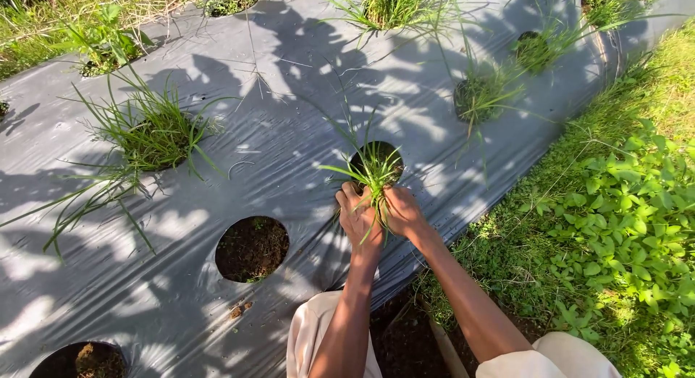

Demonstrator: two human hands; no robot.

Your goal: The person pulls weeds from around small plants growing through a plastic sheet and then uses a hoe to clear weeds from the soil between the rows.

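Grey plastic mulch sheet [289, 81], silvery sheen, mottled w/ dark leaf shadows. Bright green grass tuft [374, 177], yellow-green tips. Dark brown soil in round hole [251, 248]. Cream trousers [311, 342]. Vivid green leafy weeds [622, 226]; paler yellow-green lawn [666, 74] in sun.

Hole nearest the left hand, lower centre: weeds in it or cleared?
Almost cleared. The round hole in the grey plastic sheet shows bare dark soil, a few green bits at its edges, no grass clump.
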